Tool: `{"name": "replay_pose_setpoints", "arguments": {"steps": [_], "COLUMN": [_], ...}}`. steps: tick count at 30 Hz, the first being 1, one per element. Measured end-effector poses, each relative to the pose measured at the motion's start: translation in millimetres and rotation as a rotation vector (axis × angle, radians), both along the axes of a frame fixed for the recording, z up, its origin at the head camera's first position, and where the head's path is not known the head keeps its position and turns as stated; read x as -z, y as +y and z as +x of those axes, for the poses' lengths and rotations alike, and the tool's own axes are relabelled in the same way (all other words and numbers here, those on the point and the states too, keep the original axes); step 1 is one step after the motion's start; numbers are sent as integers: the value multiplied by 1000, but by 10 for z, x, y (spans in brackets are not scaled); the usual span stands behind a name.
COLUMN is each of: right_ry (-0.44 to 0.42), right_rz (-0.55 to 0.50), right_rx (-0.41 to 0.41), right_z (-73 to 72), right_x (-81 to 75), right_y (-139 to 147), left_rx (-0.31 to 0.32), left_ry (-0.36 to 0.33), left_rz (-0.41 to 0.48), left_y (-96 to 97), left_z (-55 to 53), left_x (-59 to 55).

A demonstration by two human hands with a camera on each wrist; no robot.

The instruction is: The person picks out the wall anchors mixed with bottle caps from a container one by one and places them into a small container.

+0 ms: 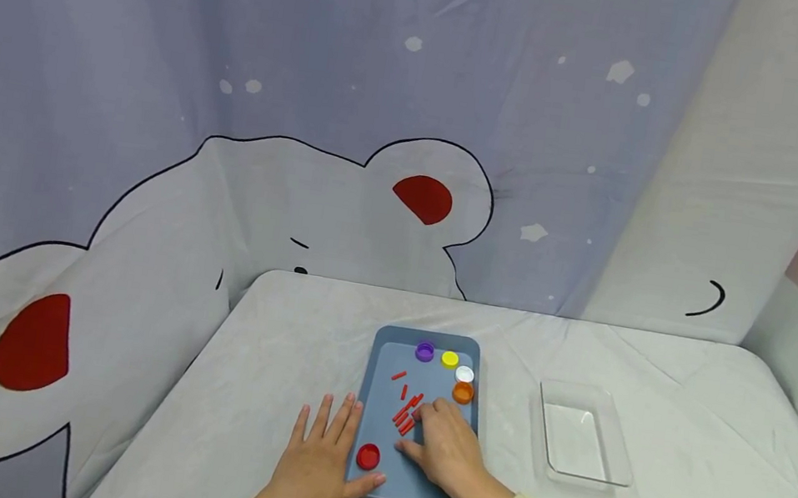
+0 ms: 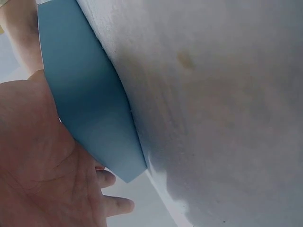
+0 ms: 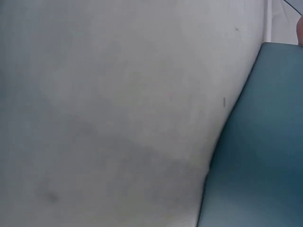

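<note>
A blue-grey tray [image 1: 420, 487] lies on the table with several short red sticks [image 1: 401, 416] loosely grouped in its middle. My left hand [image 1: 316, 474] rests at the tray's left edge, fingers straight, its thumb reaching over the rim below a round red cap [image 1: 367, 456]. Over the right half of the tray, my right hand [image 1: 449, 445] has its fingertips at the red sticks, thumb and fingers apart. The left wrist view shows the left palm [image 2: 42, 156] beside the tray's side wall [image 2: 90, 90]. Only a sliver of a finger [image 3: 300, 30] shows in the right wrist view.
Purple [image 1: 425, 352], yellow [image 1: 449, 360], white [image 1: 464, 374] and orange [image 1: 462, 392] round caps line the tray's far right corner. A clear plastic box [image 1: 617, 454] stands right of the tray on the white-covered table [image 1: 297, 336]. A printed curtain [image 1: 303, 60] hangs behind.
</note>
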State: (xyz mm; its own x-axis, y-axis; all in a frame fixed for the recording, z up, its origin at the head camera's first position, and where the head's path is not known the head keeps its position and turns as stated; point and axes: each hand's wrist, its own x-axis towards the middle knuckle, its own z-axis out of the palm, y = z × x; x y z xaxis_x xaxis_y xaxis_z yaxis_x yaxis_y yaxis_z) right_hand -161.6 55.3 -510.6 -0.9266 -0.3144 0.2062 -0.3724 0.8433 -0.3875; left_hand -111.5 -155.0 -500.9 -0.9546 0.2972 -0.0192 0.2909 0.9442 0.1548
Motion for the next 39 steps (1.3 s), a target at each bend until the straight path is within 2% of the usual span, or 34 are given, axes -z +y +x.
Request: {"name": "replay_pose_setpoints", "arguments": {"steps": [12,18,31,39], "right_ry": [76,69,-10,42], "right_rz": [-17,-12,0,-14], "right_rx": [-6,-10,23,37], "right_z": [-54,-64,-59,-55], "right_x": [59,45,39,50], "right_y": [-21,-26,-32,-42], "left_rx": [5,4,2,5], "left_ry": [25,24,20,27], "left_rz": [-8,-9,7,5], "left_y": [-10,-11,8,12], "left_z": [10,8,37,55], "left_x": [11,12,-20,-37]}}
